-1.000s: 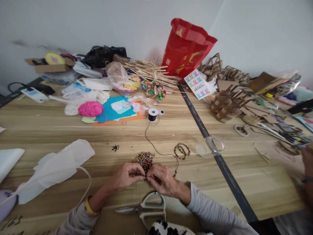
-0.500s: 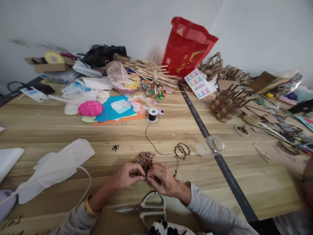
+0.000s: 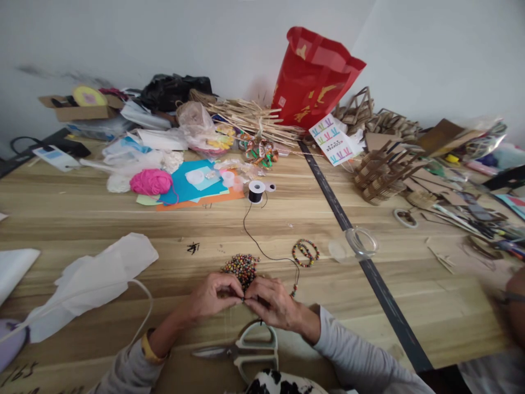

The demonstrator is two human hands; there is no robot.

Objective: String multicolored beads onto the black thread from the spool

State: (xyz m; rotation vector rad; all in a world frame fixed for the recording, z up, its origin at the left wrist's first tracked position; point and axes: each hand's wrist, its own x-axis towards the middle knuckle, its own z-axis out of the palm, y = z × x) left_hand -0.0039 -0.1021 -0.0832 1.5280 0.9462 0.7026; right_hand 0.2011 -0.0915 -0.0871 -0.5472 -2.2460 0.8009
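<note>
My left hand is closed in a pinch, thumb against forefinger, on what looks like a small bead. Its fingertips meet those of my right hand, which pinches the black cord; the cord's tip is mostly hidden by the fingers. From a spool the black cord curves down to the right hand, with a few strung beads beside that wrist. Just beyond the fingertips lies a pile of multicoloured beads. Two finished-looking beaded bracelets overlap to the right.
Scissors with pale handles lie close in front of me. Black cord scraps are left of the beads, and a clear ring-shaped roll sits right. Pink yarn, a red bag and woven baskets stand farther back.
The fingertips of both hands have drawn slightly closer together around the bead and cord. Everything else stays where it was.
</note>
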